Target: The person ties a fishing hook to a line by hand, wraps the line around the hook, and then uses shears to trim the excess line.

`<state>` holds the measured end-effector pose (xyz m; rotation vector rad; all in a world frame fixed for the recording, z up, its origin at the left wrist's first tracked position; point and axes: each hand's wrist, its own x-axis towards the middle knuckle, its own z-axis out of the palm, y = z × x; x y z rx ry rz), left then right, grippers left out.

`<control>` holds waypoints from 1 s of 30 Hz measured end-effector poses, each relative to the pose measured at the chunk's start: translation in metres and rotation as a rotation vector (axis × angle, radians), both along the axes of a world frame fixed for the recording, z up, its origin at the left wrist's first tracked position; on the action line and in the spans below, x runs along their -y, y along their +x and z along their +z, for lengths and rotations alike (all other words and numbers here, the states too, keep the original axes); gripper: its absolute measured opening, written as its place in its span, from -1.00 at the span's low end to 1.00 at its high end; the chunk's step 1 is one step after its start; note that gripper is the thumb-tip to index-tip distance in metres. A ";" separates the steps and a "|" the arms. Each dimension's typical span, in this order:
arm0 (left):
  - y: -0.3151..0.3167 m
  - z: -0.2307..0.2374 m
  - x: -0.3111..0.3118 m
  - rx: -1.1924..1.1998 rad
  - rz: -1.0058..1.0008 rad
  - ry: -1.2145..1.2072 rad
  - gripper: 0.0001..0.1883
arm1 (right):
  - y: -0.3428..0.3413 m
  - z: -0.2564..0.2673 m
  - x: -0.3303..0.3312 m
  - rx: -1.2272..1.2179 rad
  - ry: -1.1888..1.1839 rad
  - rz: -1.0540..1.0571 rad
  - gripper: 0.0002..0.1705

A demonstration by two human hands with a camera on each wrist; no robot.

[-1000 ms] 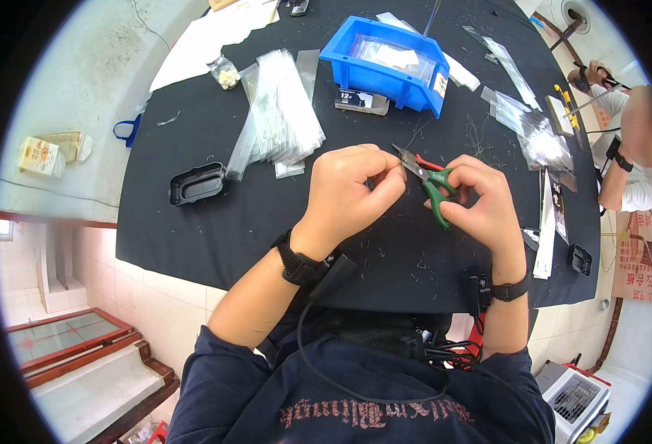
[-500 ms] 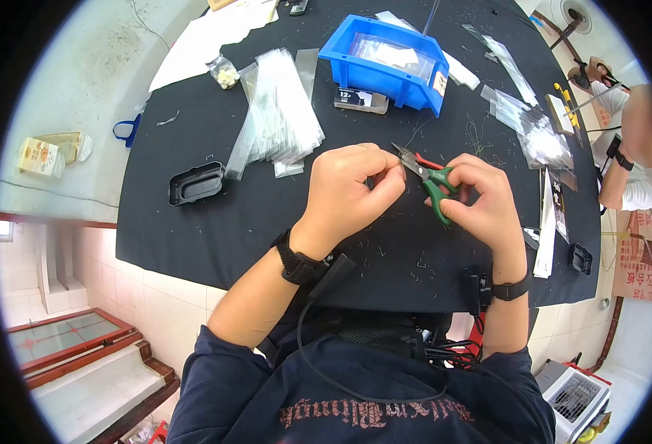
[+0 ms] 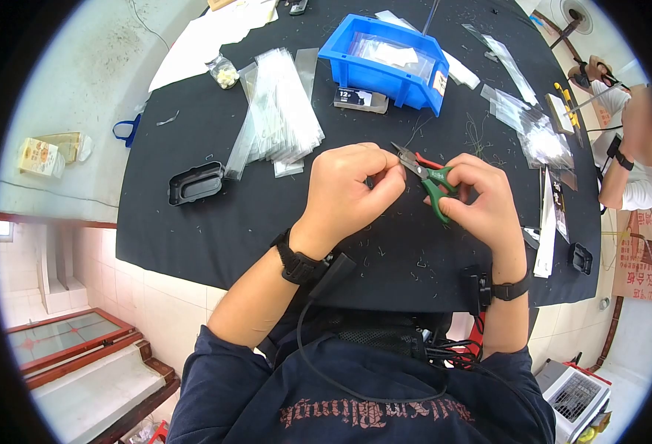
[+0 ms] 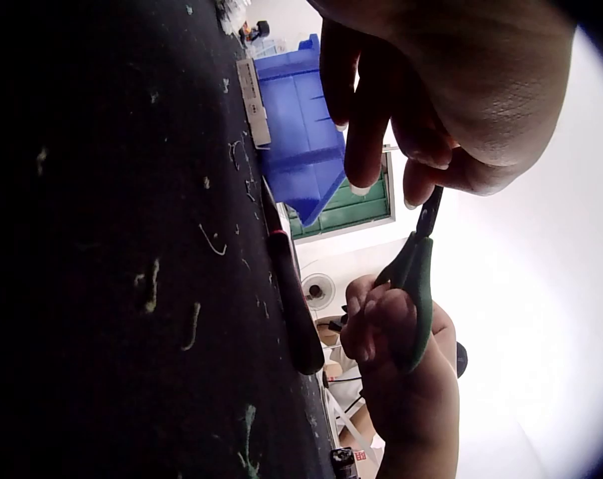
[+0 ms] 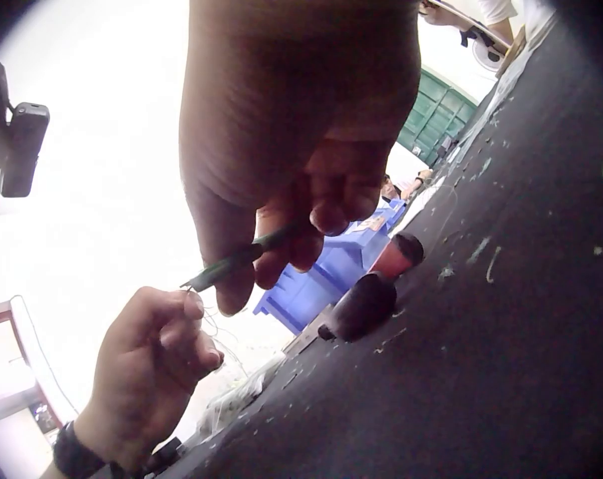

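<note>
My right hand (image 3: 489, 200) grips green-handled scissors (image 3: 435, 196), thumb and fingers at the loops. The blades point left and reach the fingertips of my left hand (image 3: 350, 185). That hand has its fingers curled, with thumb and forefinger pinching a small thin thing; I cannot tell its kind. In the left wrist view the scissors (image 4: 413, 284) end right below the left fingertips. The right wrist view shows the blade tip of the scissors (image 5: 222, 269) close to the left hand (image 5: 147, 359). Behind them a tool with a red and dark handle (image 5: 366, 304) lies on the cloth.
A blue bin (image 3: 381, 78) with clear packets stands beyond the hands, a small box (image 3: 361, 101) before it. Clear plastic sleeves (image 3: 285, 111) and a black tray (image 3: 196, 183) lie left. More clear bags (image 3: 540, 140) lie right. Thread scraps dot the black cloth (image 3: 385, 274).
Both hands and the scissors stay almost in place over the three head frames. Only very slight shifts show.
</note>
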<state>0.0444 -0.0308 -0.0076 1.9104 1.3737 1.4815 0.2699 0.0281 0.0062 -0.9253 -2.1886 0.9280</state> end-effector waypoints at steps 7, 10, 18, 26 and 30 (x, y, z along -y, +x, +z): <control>0.002 -0.006 -0.004 0.052 0.013 0.064 -0.95 | 0.000 -0.001 0.000 0.005 0.000 -0.009 -0.75; 0.001 -0.006 -0.004 0.052 0.008 0.066 -0.95 | 0.000 -0.001 0.000 0.007 0.004 0.000 -0.76; 0.000 -0.005 -0.002 0.000 0.050 -0.036 -0.90 | 0.001 0.007 0.001 -0.104 0.117 0.008 -0.79; 0.003 -0.003 0.001 0.177 -0.001 -0.240 -0.84 | -0.008 0.010 0.003 -0.152 0.036 -0.117 -0.62; 0.000 0.001 0.003 0.355 -0.070 -0.391 -0.81 | -0.002 0.007 0.000 -0.072 0.038 -0.042 -0.68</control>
